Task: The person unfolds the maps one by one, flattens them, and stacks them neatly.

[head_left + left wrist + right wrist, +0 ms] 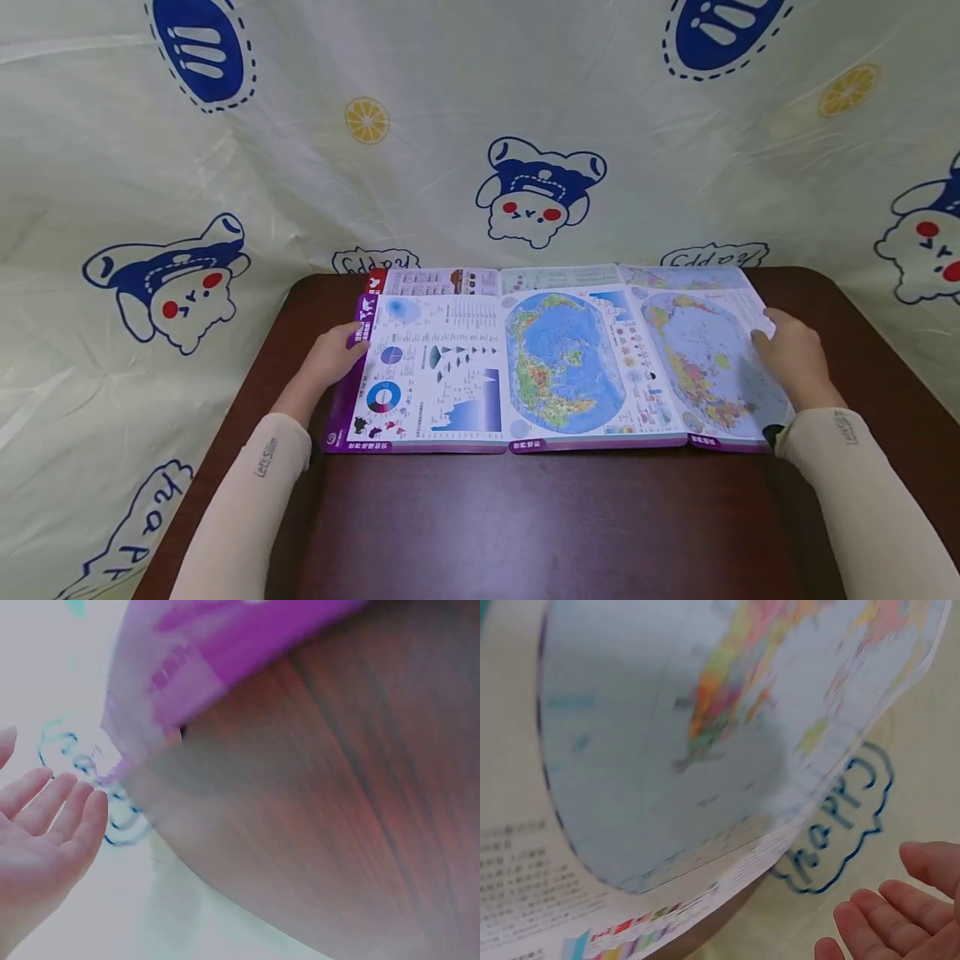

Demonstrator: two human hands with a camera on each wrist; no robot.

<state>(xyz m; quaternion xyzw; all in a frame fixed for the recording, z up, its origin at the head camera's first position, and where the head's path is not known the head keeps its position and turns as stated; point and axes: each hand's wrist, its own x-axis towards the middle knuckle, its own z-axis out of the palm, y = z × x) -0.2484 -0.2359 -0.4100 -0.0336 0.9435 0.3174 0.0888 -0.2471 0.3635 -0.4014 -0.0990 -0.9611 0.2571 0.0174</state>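
A partly unfolded world map (pixel 566 362) lies across the back of the table, its creased panels showing charts and two world maps, with a purple border. My left hand (pixel 327 360) is at its left edge. In the left wrist view the fingers of that left hand (pixel 52 832) are extended, beside the purple border (pixel 217 660), holding nothing. At the right edge is my right hand (pixel 797 354). Seen from the right wrist, the right hand (pixel 900 922) has loosely bent fingers and a raised thumb, apart from the blurred map sheet (pixel 652 817).
The brown table (pixel 525 525) has rounded far corners. Behind it hangs a pale cloth (pixel 420 192) printed with cartoon bears and orange slices. A strip with a red corner (pixel 375 282) shows along the map's far side.
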